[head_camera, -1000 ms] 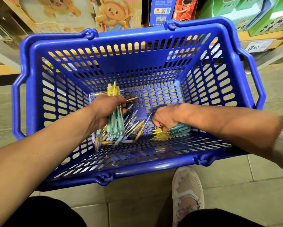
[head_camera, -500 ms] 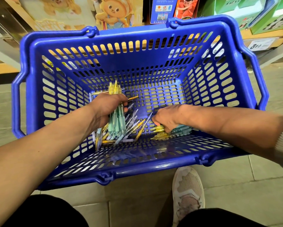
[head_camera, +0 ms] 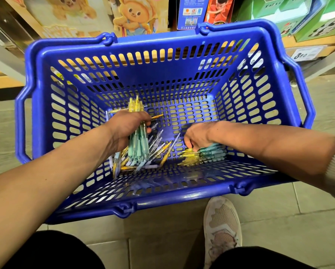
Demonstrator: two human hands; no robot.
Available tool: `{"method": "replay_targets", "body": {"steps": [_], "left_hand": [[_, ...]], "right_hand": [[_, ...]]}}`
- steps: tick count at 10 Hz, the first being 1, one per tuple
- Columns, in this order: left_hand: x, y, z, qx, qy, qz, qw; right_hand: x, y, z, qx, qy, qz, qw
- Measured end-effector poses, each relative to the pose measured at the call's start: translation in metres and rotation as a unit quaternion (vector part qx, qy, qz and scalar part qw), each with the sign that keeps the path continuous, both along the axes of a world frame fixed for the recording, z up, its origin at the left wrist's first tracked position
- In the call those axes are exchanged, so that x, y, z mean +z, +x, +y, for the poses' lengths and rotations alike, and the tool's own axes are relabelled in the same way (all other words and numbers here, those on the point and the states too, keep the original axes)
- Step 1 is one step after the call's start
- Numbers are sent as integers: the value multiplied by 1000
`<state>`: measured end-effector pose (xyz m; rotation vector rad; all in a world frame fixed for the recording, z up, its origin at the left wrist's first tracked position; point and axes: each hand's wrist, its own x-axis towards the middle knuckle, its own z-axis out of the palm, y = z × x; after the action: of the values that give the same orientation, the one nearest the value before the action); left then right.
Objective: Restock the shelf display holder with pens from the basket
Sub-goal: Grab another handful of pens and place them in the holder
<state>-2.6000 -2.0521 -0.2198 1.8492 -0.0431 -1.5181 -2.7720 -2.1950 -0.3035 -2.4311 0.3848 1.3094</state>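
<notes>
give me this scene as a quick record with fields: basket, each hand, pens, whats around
basket: blue basket, slotted walls, over a tiled floor
left hand: grips a bundle of teal pens with yellow tops, inside the basket
right hand: fingers curled down onto a second pile of pens by the near wall; grip unclear
loose pens: scattered on the basket bottom between the hands
display holder: not in view
around: boxed goods on a shelf behind, pale shoe below the basket
</notes>
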Motion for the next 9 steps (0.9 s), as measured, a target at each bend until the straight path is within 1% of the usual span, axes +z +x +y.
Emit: {"method": "replay_targets", "body": {"steps": [2,3,4,5,6,7,8,9], "left_hand": [[0,-1,1,-8,5,-12,1000],[-1,-1,0,-10,7,-10,1000],[-2,-1,-1,-12,2,-8,1000],[-5,-2,-5,-10,-12,-8,1000],[-4,-4,-8,7,-31,12,999],[-3,-2,-10,39,-59,34,997],[3,-3,-11,41,-68,43,996],[26,-12,-14,37,-63,30,997]], "right_hand": [[-5,-6,-3,-33,11,-2,999],[-1,-3,-5,-37,31,23,999],[8,8,-13,-119,84,0,989],[27,25,-34,-287,183,-58,938],[45,37,-49,-375,242,-67,892],[62,43,-64,-453,273,-69,846],[70,40,-64,-492,305,-82,811],[87,27,-54,-550,363,-120,743]]}}
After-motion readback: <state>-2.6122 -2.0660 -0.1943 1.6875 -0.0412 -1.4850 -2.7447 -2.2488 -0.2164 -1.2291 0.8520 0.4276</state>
